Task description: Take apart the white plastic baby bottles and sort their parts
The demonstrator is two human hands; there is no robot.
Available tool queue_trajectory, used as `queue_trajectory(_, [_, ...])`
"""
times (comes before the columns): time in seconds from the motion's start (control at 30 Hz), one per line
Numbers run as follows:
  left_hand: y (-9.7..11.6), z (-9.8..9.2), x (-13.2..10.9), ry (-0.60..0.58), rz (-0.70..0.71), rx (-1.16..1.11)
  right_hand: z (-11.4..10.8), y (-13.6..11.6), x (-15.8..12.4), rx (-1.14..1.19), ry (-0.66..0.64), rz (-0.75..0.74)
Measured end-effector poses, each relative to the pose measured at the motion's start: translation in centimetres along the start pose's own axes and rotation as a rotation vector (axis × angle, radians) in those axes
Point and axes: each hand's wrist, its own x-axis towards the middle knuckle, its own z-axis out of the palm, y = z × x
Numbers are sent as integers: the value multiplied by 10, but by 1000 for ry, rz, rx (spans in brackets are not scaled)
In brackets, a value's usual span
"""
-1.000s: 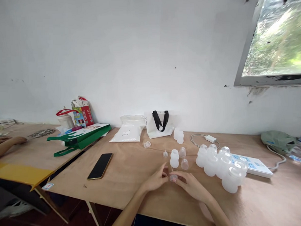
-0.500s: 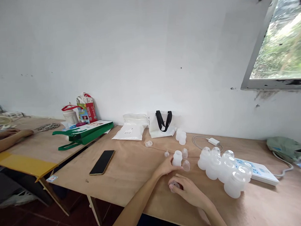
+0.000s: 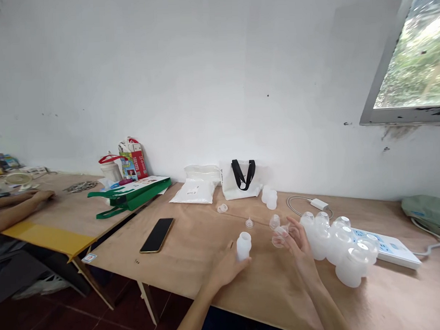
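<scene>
My left hand (image 3: pixel 227 268) grips a frosted white plastic bottle (image 3: pixel 243 246) upright above the wooden table (image 3: pixel 194 255). My right hand (image 3: pixel 297 241) is raised, its fingers pinching a small clear plastic cup (image 3: pixel 279 238). Just beyond those fingers stands another clear cup (image 3: pixel 274 222). A cluster of frosted bottles with clear domed caps (image 3: pixel 336 242) lies just right of my right hand. A small clear nipple-shaped piece (image 3: pixel 249 223) sits between my hands, further back.
A black smartphone (image 3: pixel 156 235) lies on the table's left. At the back are a white bag with black handles (image 3: pixel 244 178), white packets (image 3: pixel 195 191), and a power strip (image 3: pixel 387 248). A co-worker's hand (image 3: pixel 42 195) rests on the neighbouring table beside a green bag (image 3: pixel 130 197).
My left hand has taken the frosted bottle from the table and moved it left. My right hand has risen and shifted right, toward the bottle cluster. The whole view has shifted slightly.
</scene>
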Motion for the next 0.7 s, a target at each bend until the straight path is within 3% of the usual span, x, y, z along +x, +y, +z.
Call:
queue_trajectory(0.13, [27, -6, -6, -81, -117, 263, 5, 5, -1, -5, -60, 149])
queue_trajectory(0.27, [45, -10, -6, -111, -126, 304, 5, 8, -4, -136, -218, 163])
queue_trajectory(0.5, [47, -7, -10, -148, -62, 258, 5, 0, -4, -275, -494, 119])
queue_trajectory(0.7, [44, -2, -11, -140, -48, 340, -3, 1, -3, -332, -489, 85])
